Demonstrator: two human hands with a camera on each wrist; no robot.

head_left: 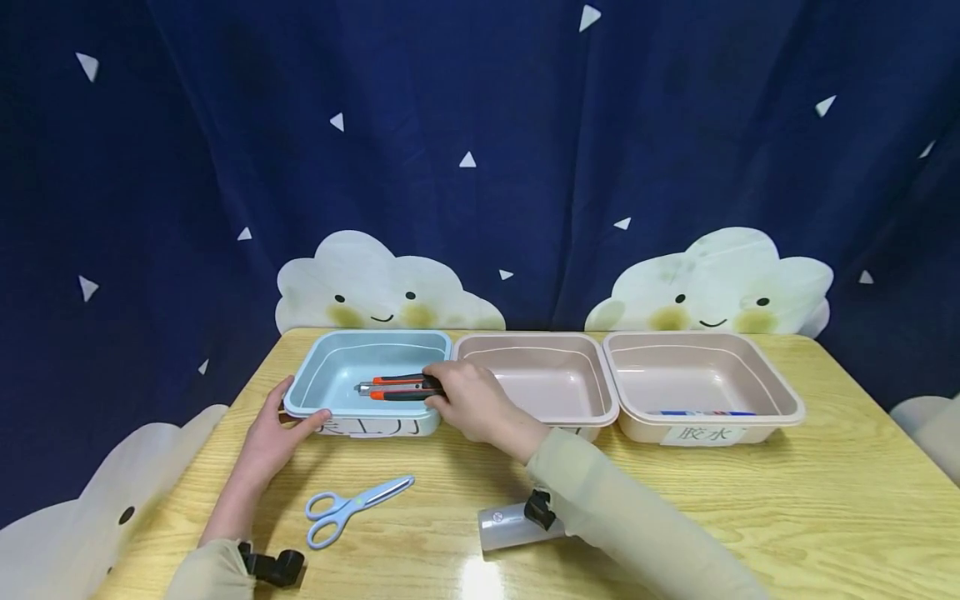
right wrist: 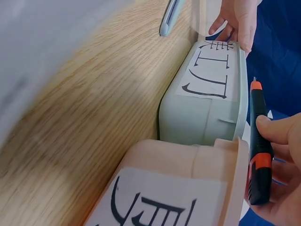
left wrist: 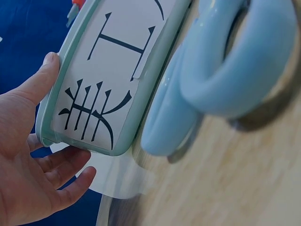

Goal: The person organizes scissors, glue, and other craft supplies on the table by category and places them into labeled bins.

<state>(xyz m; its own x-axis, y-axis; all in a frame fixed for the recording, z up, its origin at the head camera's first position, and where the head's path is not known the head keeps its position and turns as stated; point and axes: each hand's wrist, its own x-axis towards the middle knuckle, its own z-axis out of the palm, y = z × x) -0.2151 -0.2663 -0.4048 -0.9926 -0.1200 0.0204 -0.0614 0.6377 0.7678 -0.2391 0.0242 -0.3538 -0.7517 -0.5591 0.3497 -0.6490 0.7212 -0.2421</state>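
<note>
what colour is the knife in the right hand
The knife is black with orange parts, clearest in the right wrist view.

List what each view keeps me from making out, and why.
Left wrist: most of the utility knife, past the top edge.
Head: right end of the translucent cylinder, under the right sleeve.
Head: full shape of the blue contents, behind the right bin's front wall.
Right wrist: rest of the middle label, past the bottom edge.

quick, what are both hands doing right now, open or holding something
Left hand: grips the blue box at its near left corner.
Right hand: holds the utility knife.
</note>
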